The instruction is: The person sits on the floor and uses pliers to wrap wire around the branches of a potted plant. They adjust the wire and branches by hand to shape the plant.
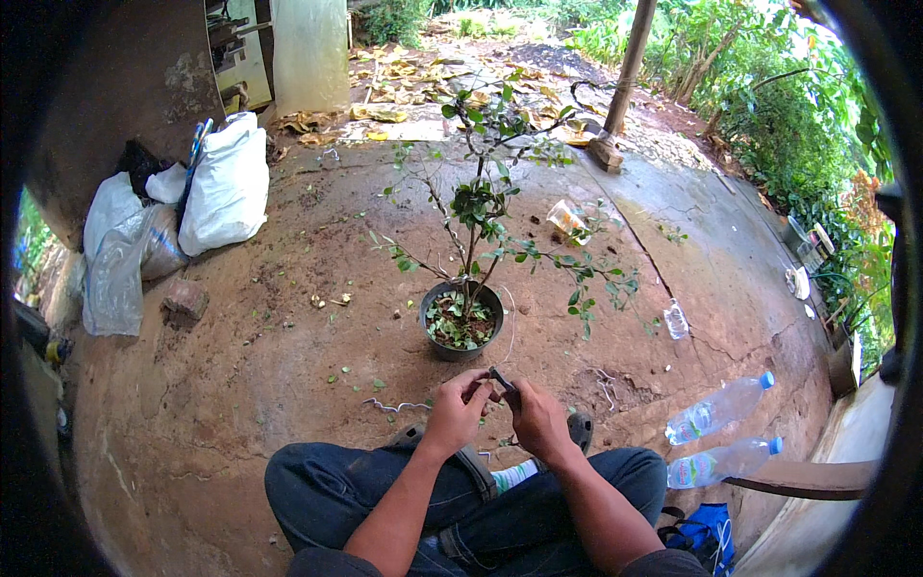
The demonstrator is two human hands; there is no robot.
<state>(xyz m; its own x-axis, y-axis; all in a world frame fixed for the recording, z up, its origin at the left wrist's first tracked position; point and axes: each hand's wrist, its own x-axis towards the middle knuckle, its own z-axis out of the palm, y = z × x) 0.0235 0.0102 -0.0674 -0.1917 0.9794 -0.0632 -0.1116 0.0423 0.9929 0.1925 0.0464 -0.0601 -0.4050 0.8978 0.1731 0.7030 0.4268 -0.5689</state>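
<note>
Right grip (540, 415) clamped on a dark tool (502, 380), left grip (459, 410) curled beside it, hold unclear

Floor (279, 385) before me: brown, cracked, soil-stained; centre, a black pot (463, 354) stands on it; left of me, a white sack (226, 188) and a brick (186, 300); right, two blue-capped clear bottles (719, 410) side by side; beyond these, a plastic cup (567, 222); I note pale wire (399, 407) and loose leaves (379, 384) scattered nearer me.
</note>
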